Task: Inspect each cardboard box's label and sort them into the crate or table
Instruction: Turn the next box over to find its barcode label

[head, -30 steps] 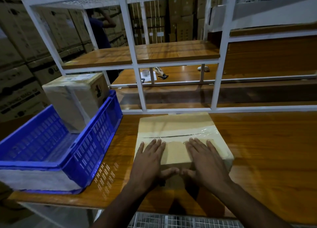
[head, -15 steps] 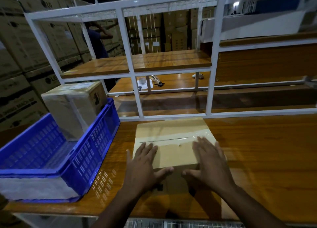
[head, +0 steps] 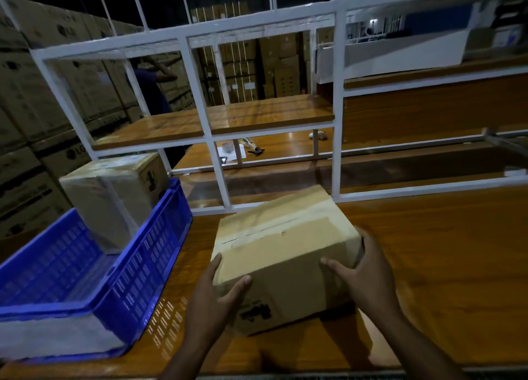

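A taped cardboard box (head: 283, 245) is in front of me over the wooden table (head: 428, 251), tilted so its near face with a black print shows. My left hand (head: 217, 296) grips its near left corner, thumb on the front face. My right hand (head: 363, 276) grips the right end, thumb on the front and fingers round the side. A blue plastic crate (head: 143, 268) stands at the left, with a second cardboard box (head: 114, 196) wrapped in clear film standing upright inside it.
A white metal shelf frame (head: 338, 122) with wooden shelves rises behind the table. Small tools and a tape roll (head: 228, 146) lie on a far table. A person (head: 151, 91) stands behind the shelf at left. Stacked cartons fill the background.
Both hands moved from lying flat on the box top to gripping its left corner and right end. The box has tipped up and turned, showing its front face.
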{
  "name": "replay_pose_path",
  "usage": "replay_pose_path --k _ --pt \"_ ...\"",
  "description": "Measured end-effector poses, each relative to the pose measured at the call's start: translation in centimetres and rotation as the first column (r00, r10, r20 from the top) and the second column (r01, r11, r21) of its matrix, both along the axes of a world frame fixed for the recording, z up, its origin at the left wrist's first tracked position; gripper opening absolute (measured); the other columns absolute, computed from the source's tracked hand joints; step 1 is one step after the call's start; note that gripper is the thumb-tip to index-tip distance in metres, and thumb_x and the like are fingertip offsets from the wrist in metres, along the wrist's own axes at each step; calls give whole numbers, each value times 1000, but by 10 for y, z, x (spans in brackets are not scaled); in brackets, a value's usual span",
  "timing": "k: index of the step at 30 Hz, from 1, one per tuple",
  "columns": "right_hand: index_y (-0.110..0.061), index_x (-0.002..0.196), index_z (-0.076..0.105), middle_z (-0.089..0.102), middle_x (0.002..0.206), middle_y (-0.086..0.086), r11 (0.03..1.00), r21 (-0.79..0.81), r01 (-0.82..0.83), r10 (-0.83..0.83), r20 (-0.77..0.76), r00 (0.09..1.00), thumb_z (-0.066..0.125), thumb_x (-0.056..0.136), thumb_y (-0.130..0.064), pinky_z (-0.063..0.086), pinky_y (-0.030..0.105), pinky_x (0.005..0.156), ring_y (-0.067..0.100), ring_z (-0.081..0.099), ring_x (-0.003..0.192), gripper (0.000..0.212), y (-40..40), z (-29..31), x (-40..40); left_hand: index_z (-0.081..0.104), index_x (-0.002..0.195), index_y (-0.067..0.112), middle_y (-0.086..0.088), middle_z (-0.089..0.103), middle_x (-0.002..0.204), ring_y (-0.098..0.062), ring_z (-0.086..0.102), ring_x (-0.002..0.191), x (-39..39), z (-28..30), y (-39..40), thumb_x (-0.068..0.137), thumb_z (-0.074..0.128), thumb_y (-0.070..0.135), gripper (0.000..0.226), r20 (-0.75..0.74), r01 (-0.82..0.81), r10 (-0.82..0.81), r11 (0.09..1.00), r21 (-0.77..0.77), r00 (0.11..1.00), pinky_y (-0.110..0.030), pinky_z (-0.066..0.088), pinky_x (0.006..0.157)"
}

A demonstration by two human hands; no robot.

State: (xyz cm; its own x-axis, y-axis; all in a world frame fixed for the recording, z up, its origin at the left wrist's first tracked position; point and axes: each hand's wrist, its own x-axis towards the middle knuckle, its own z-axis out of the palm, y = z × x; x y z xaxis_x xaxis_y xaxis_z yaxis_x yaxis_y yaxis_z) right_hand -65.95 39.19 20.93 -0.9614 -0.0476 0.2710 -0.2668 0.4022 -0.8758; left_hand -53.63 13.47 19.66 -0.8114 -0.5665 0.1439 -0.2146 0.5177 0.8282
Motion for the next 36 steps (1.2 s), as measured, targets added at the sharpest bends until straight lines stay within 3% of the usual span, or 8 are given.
replay_pose_path --k 5,8,12,15,21,25,29,36 --pt "-37 142 40 45 144 -10 992 68 -108 121 -246 962 84 68 -42 43 48 101 5 36 126 86 -9 75 -8 25 157 31 -1 39 151 -25 56 122 -6 -3 32 83 66 49 87 -54 53 -32 896 441 998 -22 56 64" --pt "-37 140 43 48 143 -11 964 230 -133 206 -332 920 83 70 -43 29 49 110 0 31 126 80 -20 102 -7 19 158 25 2 39 146 -13 53 111 -7 -19 51 85 62 47 88 -43 105 -96 864 493 994 -11 52 65" --pt "-35 141 43 48 145 -15 879 443 -174 373 -415 830 80 74 -44 25 44 113 3 36 134 78 -45 98 12 23 155 39 13 51 141 -8 55 122 -4 -40 46 59 66 88 117 45 118 -148 908 402 988 -29 49 101" --pt "-30 143 44 48 146 -13 840 523 -143 430 -483 763 81 74 -41 23 36 110 8 40 136 79 -62 91 24 35 145 50 22 56 135 7 56 117 -2 -39 32 60 64 87 98 31 163 -181 937 310 983 -22 50 96" --pt "-27 144 45 48 147 -9 754 583 -301 586 -392 709 75 83 -32 24 28 114 9 39 138 68 -79 100 27 17 155 45 14 31 160 -10 35 145 -16 27 19 70 71 78 105 -245 174 -159 984 39 956 -53 40 113" --pt "-27 139 51 50 145 -9 711 652 -263 600 -368 711 69 84 -49 29 33 116 8 41 135 62 -80 113 16 12 158 38 18 16 164 -15 26 150 -24 83 5 74 73 69 109 -373 198 -262 959 -201 890 -52 38 114" --pt "-30 148 37 36 154 -11 674 710 -203 546 -294 785 61 78 -70 9 27 115 7 28 142 85 -80 119 5 43 148 31 41 22 150 2 18 149 -33 95 -15 80 69 64 80 -229 228 -365 855 -466 902 -22 29 117" --pt "-29 151 33 29 158 -10 676 713 -184 494 -253 832 55 72 -78 -2 23 108 8 22 146 96 -82 116 6 58 138 28 15 52 145 1 33 142 -37 85 -20 80 63 72 73 -227 188 -345 836 -516 911 -21 28 114"
